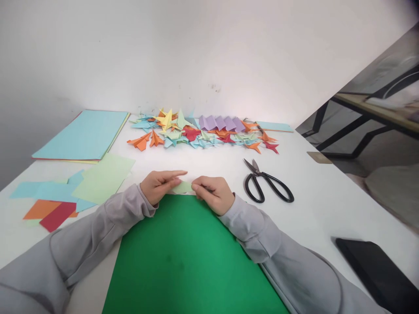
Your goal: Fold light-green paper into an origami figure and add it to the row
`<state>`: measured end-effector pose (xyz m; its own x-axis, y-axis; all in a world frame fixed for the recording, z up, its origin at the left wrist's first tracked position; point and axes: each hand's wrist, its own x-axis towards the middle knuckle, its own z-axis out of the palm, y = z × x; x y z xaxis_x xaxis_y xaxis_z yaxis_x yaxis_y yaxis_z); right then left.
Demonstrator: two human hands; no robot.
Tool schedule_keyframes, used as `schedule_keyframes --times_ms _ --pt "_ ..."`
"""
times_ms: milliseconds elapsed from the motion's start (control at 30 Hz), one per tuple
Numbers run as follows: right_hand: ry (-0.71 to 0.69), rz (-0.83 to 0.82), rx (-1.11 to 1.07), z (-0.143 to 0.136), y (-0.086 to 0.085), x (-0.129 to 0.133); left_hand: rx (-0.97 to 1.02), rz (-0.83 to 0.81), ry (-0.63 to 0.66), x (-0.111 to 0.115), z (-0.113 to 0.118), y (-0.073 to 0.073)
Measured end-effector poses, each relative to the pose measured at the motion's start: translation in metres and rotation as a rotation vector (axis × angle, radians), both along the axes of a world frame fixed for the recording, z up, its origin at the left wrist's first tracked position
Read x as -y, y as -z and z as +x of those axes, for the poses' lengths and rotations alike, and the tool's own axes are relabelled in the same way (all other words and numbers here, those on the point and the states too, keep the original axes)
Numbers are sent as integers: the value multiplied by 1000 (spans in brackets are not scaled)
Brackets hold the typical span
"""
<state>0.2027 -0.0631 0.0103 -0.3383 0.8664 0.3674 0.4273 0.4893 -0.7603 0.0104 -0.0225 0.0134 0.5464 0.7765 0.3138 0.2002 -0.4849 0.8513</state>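
Note:
A small piece of light green paper (182,187) is held between my two hands, just beyond the far edge of a green sheet (193,257). My left hand (161,185) pinches its left end between thumb and fingers, with the index finger stretched out above. At the right end, my right hand (214,192) grips the paper between thumb and curled fingers. Part of the paper is hidden by the fingers, so its folds cannot be made out.
Black-handled scissors (258,174) lie right of my right hand. Folded paper figures (191,133) line the wall. Paper sheets (85,135) and loose cut pieces (104,176) lie left. A dark tablet (376,270) rests at the right front.

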Motion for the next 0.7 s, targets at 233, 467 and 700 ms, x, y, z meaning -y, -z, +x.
schedule_keyframes --times_ms 233,467,700 --pt "56 -352 -317 2 1 -5 42 44 139 0 -1 -3" --pt "77 -462 -457 4 -1 -9 199 54 110 -7 1 2" --pt "86 -477 -456 2 0 -9 103 21 156 -3 2 -1"
